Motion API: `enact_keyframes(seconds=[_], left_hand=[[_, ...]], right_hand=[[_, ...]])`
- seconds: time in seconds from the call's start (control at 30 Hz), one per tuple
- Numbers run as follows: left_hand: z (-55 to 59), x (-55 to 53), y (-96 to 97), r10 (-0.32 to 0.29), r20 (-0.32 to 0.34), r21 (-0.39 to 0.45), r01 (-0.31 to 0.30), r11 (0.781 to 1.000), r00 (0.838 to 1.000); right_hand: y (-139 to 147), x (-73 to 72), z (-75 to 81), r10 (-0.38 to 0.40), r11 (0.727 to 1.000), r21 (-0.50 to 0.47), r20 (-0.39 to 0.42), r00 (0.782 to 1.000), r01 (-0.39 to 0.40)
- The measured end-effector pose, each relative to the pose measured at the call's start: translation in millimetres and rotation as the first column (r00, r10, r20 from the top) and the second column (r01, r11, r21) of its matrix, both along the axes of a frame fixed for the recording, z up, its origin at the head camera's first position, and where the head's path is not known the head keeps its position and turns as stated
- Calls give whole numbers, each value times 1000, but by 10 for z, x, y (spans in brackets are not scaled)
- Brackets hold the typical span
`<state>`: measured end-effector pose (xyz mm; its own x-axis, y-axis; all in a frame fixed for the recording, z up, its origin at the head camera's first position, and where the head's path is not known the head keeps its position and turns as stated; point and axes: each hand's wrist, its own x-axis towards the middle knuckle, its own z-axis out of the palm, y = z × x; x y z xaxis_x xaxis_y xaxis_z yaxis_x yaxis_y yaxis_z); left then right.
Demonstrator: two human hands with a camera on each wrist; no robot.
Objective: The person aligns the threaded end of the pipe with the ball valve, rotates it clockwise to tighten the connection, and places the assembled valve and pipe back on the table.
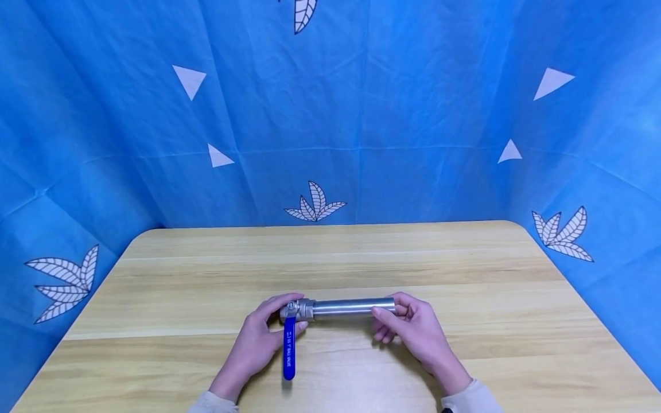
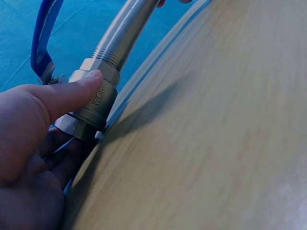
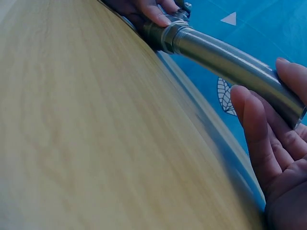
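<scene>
Over the table, the left hand grips the valve, thumb and fingers curled round it; the right hand pinches the free end of the pipe. Best hold the 2 in line to spare the threads.

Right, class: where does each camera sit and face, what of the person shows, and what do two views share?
Head: on the head, facing forward and down over table, valve, pipe and blue cloth; left hand, right hand and sleeves show.
Left wrist: facing the valve from that wrist; left hand shows, plus a sliver of the right.
Right wrist: facing the pipe's free end from that wrist; right hand shows, part of the left beyond.
Both wrist views share valve and pipe.
</scene>
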<state>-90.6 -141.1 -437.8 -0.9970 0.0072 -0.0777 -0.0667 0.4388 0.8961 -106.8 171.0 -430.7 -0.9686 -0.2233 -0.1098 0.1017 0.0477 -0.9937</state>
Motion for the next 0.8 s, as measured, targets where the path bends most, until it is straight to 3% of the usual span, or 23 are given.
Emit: enact_keyframes(seconds=[0.6,0.8], left_hand=[[55,21,0,-27,4,33,27,999,1000],[35,19,0,-30,5,20,30,999,1000]], right_hand=[[-13,10,48,-42,998,57,42,998,39],[-46,7,51,-94,989,117,68,993,86]])
